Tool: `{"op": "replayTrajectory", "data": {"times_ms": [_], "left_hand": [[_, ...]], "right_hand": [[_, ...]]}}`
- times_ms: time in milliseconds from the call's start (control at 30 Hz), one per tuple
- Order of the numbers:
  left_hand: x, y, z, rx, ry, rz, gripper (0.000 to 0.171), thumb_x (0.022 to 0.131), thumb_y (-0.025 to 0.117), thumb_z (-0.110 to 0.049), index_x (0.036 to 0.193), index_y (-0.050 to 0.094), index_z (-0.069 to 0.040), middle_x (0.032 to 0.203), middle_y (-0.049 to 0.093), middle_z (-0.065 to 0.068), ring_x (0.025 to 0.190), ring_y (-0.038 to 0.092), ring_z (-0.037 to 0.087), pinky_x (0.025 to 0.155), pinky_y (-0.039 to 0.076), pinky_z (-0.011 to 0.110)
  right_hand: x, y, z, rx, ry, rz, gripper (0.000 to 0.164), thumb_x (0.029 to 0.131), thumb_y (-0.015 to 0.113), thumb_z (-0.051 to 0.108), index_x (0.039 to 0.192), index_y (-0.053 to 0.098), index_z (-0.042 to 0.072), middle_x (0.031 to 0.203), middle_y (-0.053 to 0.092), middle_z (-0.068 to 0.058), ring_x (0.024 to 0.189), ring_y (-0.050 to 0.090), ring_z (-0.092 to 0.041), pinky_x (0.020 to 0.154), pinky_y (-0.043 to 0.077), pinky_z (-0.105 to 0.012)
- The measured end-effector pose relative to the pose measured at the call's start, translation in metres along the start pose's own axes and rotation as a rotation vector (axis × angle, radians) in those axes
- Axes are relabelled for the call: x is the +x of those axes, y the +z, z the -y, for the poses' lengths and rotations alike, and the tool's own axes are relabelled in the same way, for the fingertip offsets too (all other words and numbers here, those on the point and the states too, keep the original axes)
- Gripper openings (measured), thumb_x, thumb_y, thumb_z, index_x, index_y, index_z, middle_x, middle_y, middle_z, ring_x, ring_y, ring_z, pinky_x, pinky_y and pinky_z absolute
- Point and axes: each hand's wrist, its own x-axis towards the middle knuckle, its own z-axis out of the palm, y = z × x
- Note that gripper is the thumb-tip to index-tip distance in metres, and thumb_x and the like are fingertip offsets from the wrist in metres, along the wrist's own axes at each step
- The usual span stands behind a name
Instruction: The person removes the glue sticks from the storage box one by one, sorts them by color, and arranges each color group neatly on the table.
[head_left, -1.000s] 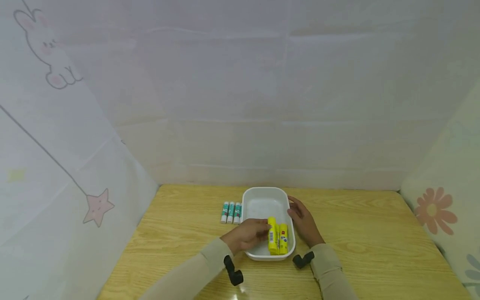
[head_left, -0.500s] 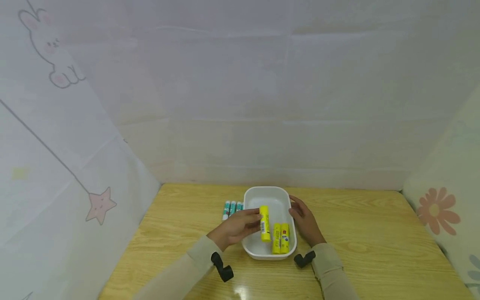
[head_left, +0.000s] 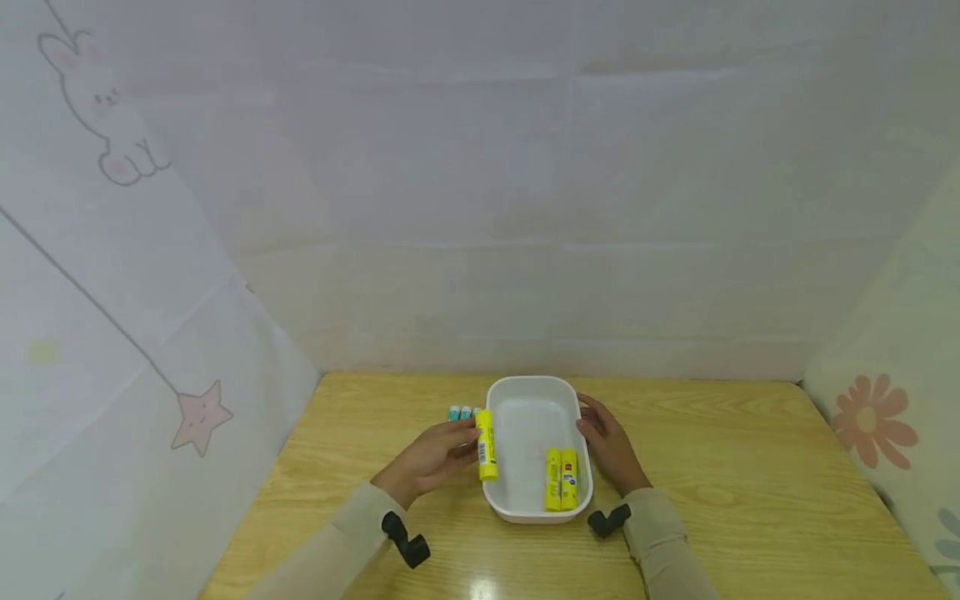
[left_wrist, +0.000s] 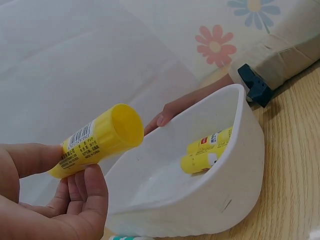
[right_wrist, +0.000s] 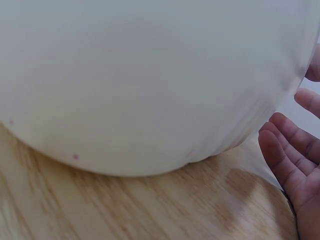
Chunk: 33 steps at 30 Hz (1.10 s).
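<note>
Between thumb and fingers, my left hand (head_left: 429, 461) holds a thick yellow glue stick (head_left: 487, 448) over the left rim of a white plastic tub (head_left: 521, 421). Its capped or flat end (left_wrist: 127, 125) faces the tub in the left wrist view, with barcode and print along the side. Two more yellow glue sticks (head_left: 561, 481) lie side by side inside the tub, at its near right corner. My right hand (head_left: 611, 450) rests at the tub's right rim. Its fingers (right_wrist: 285, 150) are loosely extended beside the outer wall in the right wrist view.
Several slim white-and-teal sticks (head_left: 460, 412) stand in a row left of the tub, partly hidden behind my left hand and the held glue stick. A wooden table (head_left: 735, 467) carries everything. White printed sheets (head_left: 450, 292) hang behind and at both sides.
My left hand has lifted the yellow glue stick from beside the two others and carried it left to the tub's left rim. My right hand stays at the right rim.
</note>
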Motion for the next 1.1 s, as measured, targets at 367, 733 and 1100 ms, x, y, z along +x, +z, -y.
{"op": "replayTrajectory", "data": {"times_ms": [367,733,1100], "left_hand": [[-0.011,-0.025,0.005,0.044,0.003,-0.012,0.055,0.103,0.051,-0.018,0.146,0.031,0.009,0.138,0.046,0.017,0.119,0.05,0.022,0.103,0.044,0.034],[-0.012,-0.047,0.02,0.128,0.022,-0.051,0.061,0.102,0.053,-0.022,0.146,0.028,0.011,0.141,0.043,0.021,0.122,0.048,0.026,0.109,0.037,0.046],[-0.005,-0.059,0.041,0.208,-0.018,-0.078,0.066,0.099,0.059,-0.023,0.146,0.028,0.012,0.143,0.04,0.026,0.117,0.054,0.025,0.105,0.042,0.047]], "right_hand": [[-0.002,-0.001,0.002,0.02,0.001,0.006,0.048,0.099,0.059,0.031,0.145,0.044,0.032,0.134,0.055,-0.008,0.124,0.052,-0.026,0.108,0.037,-0.05],[-0.002,0.0,-0.001,0.023,-0.007,0.009,0.05,0.097,0.06,0.036,0.144,0.044,0.034,0.132,0.056,-0.006,0.123,0.052,-0.025,0.107,0.038,-0.048],[-0.013,-0.003,0.033,0.015,-0.02,0.032,0.05,0.1,0.058,0.021,0.147,0.043,0.018,0.133,0.056,-0.013,0.122,0.053,-0.027,0.105,0.04,-0.048]]}}
